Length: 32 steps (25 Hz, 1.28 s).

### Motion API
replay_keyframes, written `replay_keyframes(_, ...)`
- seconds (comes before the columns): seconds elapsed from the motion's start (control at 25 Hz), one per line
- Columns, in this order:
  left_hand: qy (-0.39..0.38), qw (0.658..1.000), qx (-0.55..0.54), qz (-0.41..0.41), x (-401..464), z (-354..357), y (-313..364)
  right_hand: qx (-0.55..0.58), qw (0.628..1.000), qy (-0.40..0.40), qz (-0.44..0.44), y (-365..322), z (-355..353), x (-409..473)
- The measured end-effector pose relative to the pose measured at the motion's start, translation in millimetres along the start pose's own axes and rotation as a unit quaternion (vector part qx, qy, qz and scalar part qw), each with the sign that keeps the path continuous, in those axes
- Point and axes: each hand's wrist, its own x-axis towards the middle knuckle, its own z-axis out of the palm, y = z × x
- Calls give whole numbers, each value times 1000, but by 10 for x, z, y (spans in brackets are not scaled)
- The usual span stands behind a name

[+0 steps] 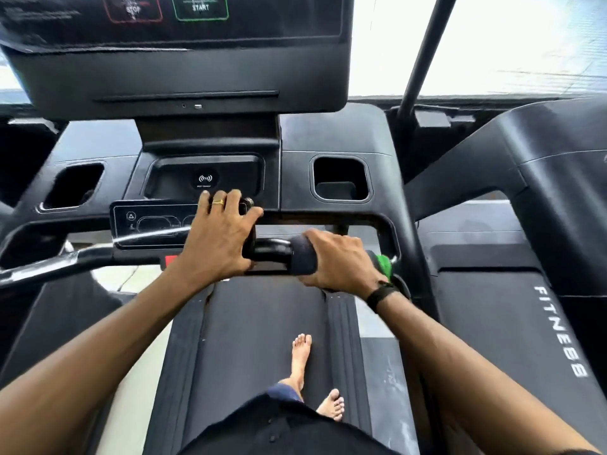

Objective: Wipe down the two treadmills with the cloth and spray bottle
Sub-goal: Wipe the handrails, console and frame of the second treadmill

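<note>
I stand barefoot on the belt [249, 339] of the first treadmill. My left hand [216, 241] grips the right end of the small control panel [151, 224], with its fingers curled over the top edge. My right hand [338, 261] holds a dark cloth [303, 257] wrapped round the front handlebar [272, 251]. A green object [383, 266] shows just behind my right wrist, mostly hidden, so I cannot tell whether it is the spray bottle. The second treadmill [492, 307] stands to the right.
The large console screen [184, 60] hangs above the tray with the wireless pad [205, 180]. Cup holders [340, 178] sit on both sides. A slanted black post [423, 54] and the neighbour's upright marked FITNESS [558, 330] stand at the right.
</note>
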Motion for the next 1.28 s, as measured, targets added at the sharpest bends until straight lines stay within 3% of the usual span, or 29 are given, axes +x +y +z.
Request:
replay_keyframes(0.12,9,1000,-10,-14,19,0,31,-43,997,31,52,403,-55,-366)
replay_keyframes(0.24,28,999,-28,-15,21,26,21,-57,996,39,51,454,1,-426)
replay_keyframes(0.4,43,998,-49,-15,20,49,-14,3,991,-94,91,454,-229,-196)
replay_keyframes(0.48,52,997,-52,-11,24,60,-26,8,987,-117,112,441,-272,-190)
replay_keyframes(0.68,76,995,-66,2,7,128,-64,-76,985,112,111,252,183,-371)
replay_keyframes(0.76,83,994,-72,5,3,151,-79,-84,974,160,133,190,321,-360)
replay_keyframes(1.08,112,988,-105,34,-45,206,-155,-100,967,153,176,-680,422,105)
replay_keyframes(1.2,124,974,-180,63,-200,250,-295,-65,974,135,173,-1158,513,284)
replay_keyframes(1.28,150,952,-259,66,-436,345,-410,-14,974,168,154,-1226,492,221)
